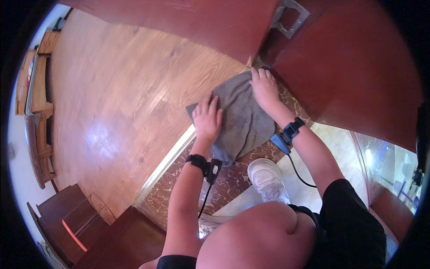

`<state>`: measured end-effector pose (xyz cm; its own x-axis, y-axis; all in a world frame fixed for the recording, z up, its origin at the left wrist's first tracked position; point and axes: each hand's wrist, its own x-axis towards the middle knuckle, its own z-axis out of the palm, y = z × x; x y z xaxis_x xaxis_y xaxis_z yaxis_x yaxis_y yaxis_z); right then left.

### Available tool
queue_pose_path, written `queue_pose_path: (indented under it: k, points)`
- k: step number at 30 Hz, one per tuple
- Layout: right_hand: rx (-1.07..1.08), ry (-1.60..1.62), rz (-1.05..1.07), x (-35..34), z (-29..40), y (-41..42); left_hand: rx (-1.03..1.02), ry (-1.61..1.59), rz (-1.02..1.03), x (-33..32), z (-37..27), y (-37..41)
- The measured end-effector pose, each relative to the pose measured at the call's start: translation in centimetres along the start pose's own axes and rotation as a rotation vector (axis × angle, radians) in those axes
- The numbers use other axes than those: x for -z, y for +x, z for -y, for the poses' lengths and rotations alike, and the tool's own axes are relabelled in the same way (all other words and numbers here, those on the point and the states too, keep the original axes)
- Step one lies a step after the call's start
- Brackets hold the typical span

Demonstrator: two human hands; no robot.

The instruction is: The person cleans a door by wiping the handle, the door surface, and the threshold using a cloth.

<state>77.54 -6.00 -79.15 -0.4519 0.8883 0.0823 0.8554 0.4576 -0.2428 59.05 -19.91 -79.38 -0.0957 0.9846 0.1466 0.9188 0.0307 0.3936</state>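
A grey cloth (242, 114) lies spread and slightly creased over the doorway threshold, partly on a brown marble-patterned strip (231, 183). My left hand (206, 117) rests palm down on the cloth's left edge, fingers apart. Farther up, my right hand (263, 85) presses on the cloth's far right edge, close to the door's bottom corner. Whether its hidden fingertips pinch the fabric cannot be seen. Each wrist carries a black strap with a cabled device.
A dark red door (188, 23) stands above the wood-look floor (111, 87). To the right is a red door frame panel (352, 74) with a metal strike plate (291, 18). My white shoe (265, 178) is on the threshold side. Dark wooden furniture (67, 215) stands lower left.
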Motion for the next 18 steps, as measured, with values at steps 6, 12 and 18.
queue_pose_path:
  k: [6, 12, 18]
  points:
    - [-0.048, 0.126, -0.056, -0.2, -0.6, -1.0, 0.137, 0.161, 0.060, 1.3, 0.1, 1.4]
    - [-0.378, 0.556, -0.201, 1.1, 0.3, -1.4, 0.138, -0.021, -0.021, 3.4, -1.1, 2.4]
    - [-0.313, 0.828, -0.727, 3.2, 1.5, -0.6, 0.120, -0.358, -0.177, 6.7, -4.8, 2.5]
